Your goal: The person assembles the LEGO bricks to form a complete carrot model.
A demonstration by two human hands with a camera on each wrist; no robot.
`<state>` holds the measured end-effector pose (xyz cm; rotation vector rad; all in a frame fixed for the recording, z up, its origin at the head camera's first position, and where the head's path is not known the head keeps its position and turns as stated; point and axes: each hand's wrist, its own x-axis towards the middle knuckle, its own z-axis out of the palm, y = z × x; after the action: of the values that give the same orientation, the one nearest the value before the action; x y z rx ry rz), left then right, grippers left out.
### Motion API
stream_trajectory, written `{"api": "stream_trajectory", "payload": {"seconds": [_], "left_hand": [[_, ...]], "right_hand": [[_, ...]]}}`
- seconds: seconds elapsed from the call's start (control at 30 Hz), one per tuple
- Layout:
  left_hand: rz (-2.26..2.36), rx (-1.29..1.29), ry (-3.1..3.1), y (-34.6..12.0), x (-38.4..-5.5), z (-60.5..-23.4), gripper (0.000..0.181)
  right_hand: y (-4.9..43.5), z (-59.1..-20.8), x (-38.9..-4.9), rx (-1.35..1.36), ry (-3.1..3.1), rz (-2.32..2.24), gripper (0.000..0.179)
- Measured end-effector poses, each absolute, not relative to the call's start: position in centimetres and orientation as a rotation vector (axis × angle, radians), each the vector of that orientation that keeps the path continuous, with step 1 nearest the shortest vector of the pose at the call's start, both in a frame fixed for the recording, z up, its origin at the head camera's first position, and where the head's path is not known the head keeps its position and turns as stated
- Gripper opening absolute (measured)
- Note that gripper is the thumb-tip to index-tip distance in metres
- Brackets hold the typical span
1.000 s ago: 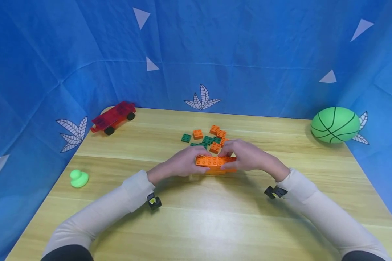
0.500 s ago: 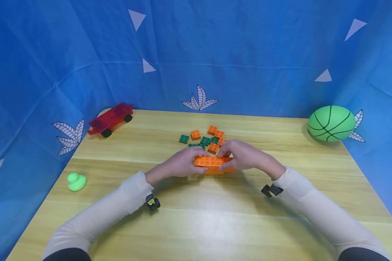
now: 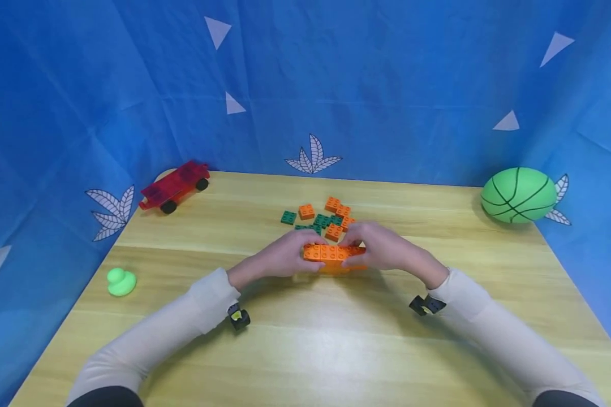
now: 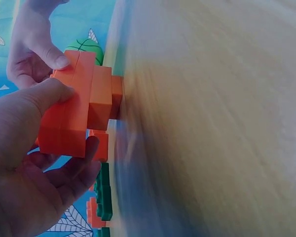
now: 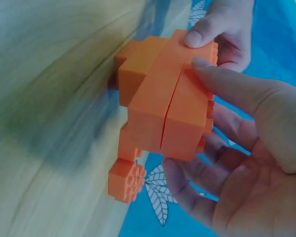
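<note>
Both hands meet at an orange toy brick stack [image 3: 328, 254] in the middle of the table. Its layers are stepped, with wide ones on top and narrower ones near the tabletop. My left hand [image 3: 288, 253] grips the left end, thumb on the near face and fingers behind. At the other end, my right hand [image 3: 383, 246] pinches the upper layer in the same way. In the right wrist view, a thin gap runs between the two upper layers of the stack [image 5: 155, 94], wider toward the right end. Studs show along its top.
Just behind the hands lie several loose orange bricks [image 3: 306, 212] and green bricks [image 3: 288, 217]. A red toy car [image 3: 177, 185] stands back left, a green duck-shaped toy [image 3: 121, 281] at the left, a green ball [image 3: 518, 195] back right. Blue cloth [image 3: 387, 73] encloses the wooden table [image 3: 305, 350].
Both hands keep their hold on the orange stack in nearly the same place. The head view shifts slightly.
</note>
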<state>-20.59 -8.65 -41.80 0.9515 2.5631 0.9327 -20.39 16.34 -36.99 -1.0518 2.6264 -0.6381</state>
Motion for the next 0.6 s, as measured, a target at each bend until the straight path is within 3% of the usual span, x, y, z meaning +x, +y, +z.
{"api": "stream_trajectory", "payload": {"seconds": [0.17, 0.6], "left_hand": [[0.971, 0.974, 2.542, -8.8, -20.7, -42.0, 0.043], [1.131, 0.867, 2.425, -9.4, -20.3, -42.8, 0.057]], "right_hand": [[17.3, -37.5, -21.0, -1.088, 2.580, -0.698, 0.031], [21.3, -38.4, -26.4, -0.781, 2.797, -0.495, 0.044]]}}
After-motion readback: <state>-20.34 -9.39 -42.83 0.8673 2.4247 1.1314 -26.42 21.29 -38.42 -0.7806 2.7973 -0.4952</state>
